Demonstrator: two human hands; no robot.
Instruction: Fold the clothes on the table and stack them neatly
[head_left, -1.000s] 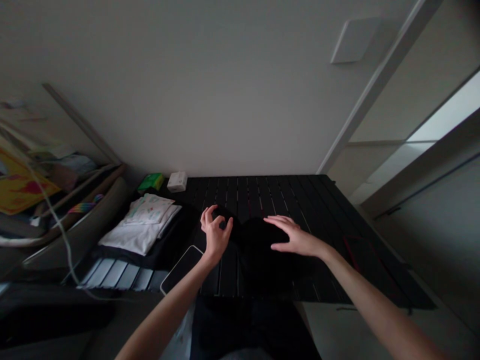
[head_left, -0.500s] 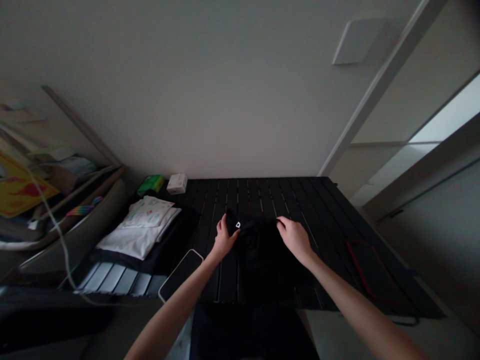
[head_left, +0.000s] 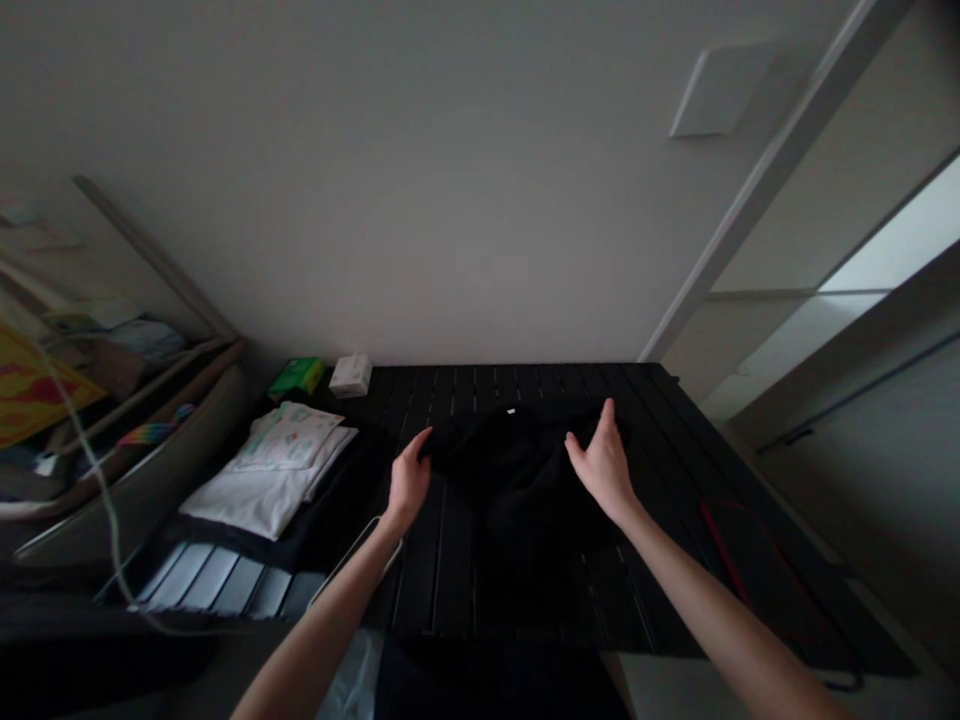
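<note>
A black garment [head_left: 517, 480] lies loosely spread on the dark slatted table [head_left: 454, 590], with a small white tag at its far edge. Its outline is hard to tell from the dark slats. My left hand [head_left: 410, 478] is closed on the garment's left edge, thumb and fingers pinched together. At the garment's right side, my right hand [head_left: 606, 462] has its thumb and fingers apart, close to the cloth; whether it touches is unclear. Partly behind my left forearm lies a phone with a pale rim [head_left: 390, 556].
Folded white clothes [head_left: 247, 495] with a printed piece on top lie on dark cloth at left. Behind them stand a green box [head_left: 297, 377] and a white box [head_left: 351, 376]. A red-edged dark flat object [head_left: 727, 550] lies at right. A cable [head_left: 105, 490] hangs at far left.
My hands have moved apart, the left one leftward and still gripping, the right one opening. The garment has spread wider, and its white tag now shows at the far edge.
</note>
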